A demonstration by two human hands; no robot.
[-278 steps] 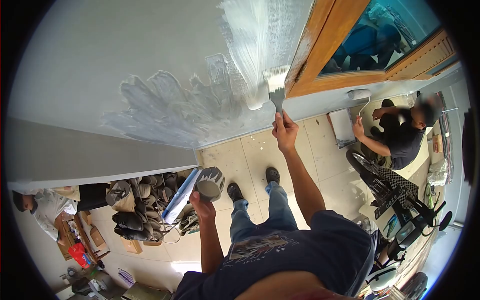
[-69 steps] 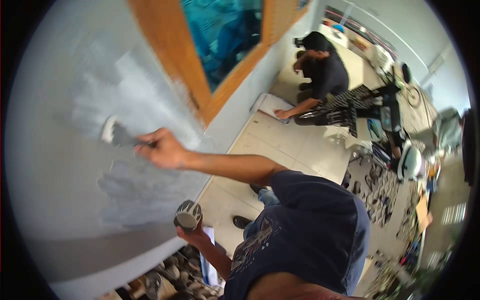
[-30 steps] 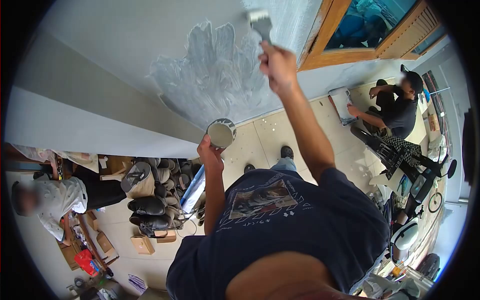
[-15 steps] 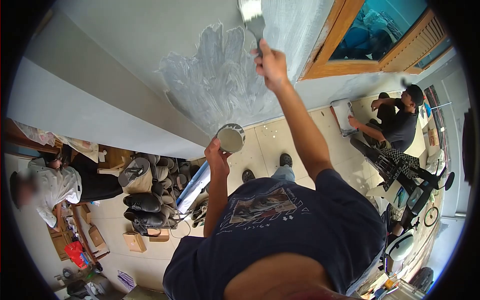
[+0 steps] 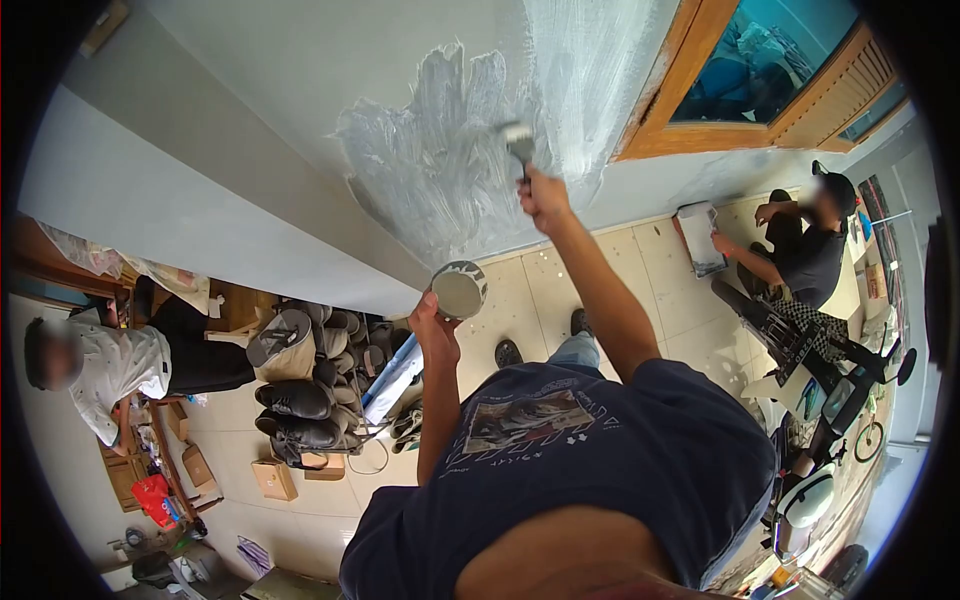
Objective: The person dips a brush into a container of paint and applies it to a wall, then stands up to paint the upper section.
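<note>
a pale grey wall (image 5: 250,90) fills the upper part of the view and meets a cream tiled floor (image 5: 520,290) far below. a wooden window frame (image 5: 690,90) stands at the upper right of the wall. left of the frame spreads a patch of wet paint (image 5: 420,170), streaked and glossy, its ragged edge fanning upward and to the left. on the floor at the lower left stands a shoe rack (image 5: 300,400) crowded with dark shoes, and beside it a person in a white shirt (image 5: 115,370) bends over. at the right a co-worker in dark clothes (image 5: 810,260) crouches on the tiles, one hand at a white paint tray (image 5: 697,238) that lies near the foot of the wall; a scooter (image 5: 835,390) is parked just behind that person. the wearer's right hand (image 5: 545,195) is raised to the wall, its fingers wrapped tightly round the handle of a paintbrush (image 5: 519,145), whose pale bristles press against the right part of the wet patch, well left of the window frame. the left hand (image 5: 433,325) is held lower, away from the wall, its fingers curled round the side of a small round paint pot (image 5: 459,290), which it holds with the open mouth showing grey paint, above the floor and just below the painted patch.
</note>
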